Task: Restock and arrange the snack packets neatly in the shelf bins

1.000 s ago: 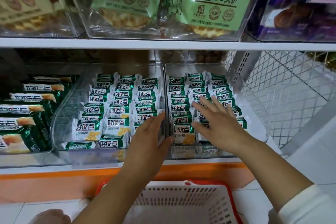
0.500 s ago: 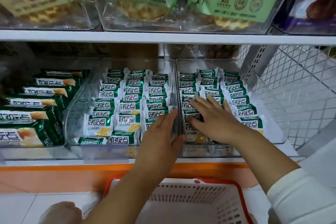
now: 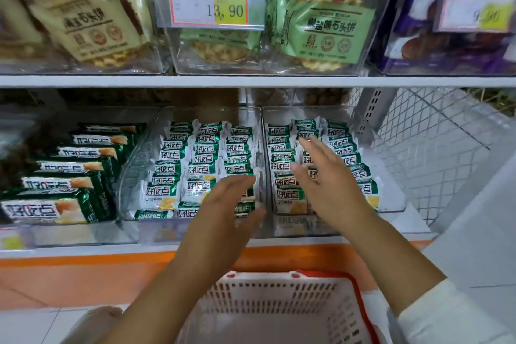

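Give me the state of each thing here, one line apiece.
Middle bin: filled with packets in rows.
Right bin: filled likewise.
Left hand: open, fingers straight, at the middle bin's front.
Right hand: open, fingers spread, over the right bin.
Basket: nothing visible inside.

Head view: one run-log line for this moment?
left hand: open, over middle bin | right hand: open, spread over right bin | snack packets: rowed in both bins | basket: below shelf
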